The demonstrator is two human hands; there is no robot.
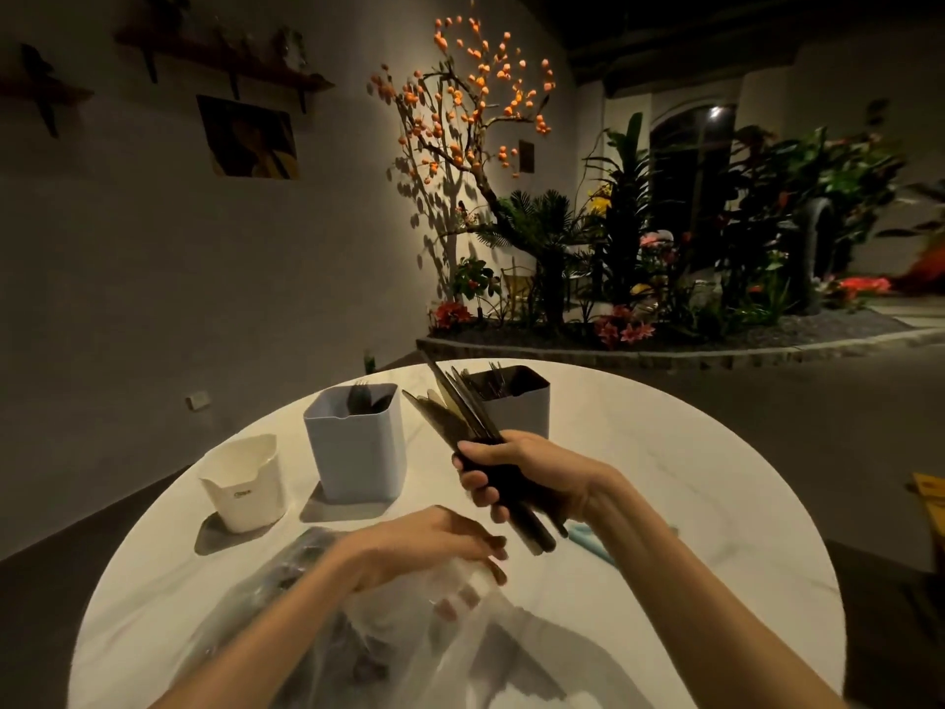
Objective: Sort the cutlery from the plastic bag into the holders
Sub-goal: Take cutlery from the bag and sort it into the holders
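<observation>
My right hand (516, 478) grips a bundle of dark knives (460, 411) by the handles, blades fanned up and away toward the far holder. My left hand (434, 550) holds the mouth of the clear plastic bag (358, 631), fingers curled into the plastic; dark cutlery shows dimly inside. Three holders stand on the round white table (665, 504): a small white one (245, 483) at left, a pale blue one (355, 442) with a fork and spoons in it, and a grey one (516, 401) at the back with forks.
A light blue object (593, 545) lies on the table behind my right forearm, mostly hidden. Beyond the table are a raised planter with plants (665, 299) and a lit tree with orange fruits (470, 104).
</observation>
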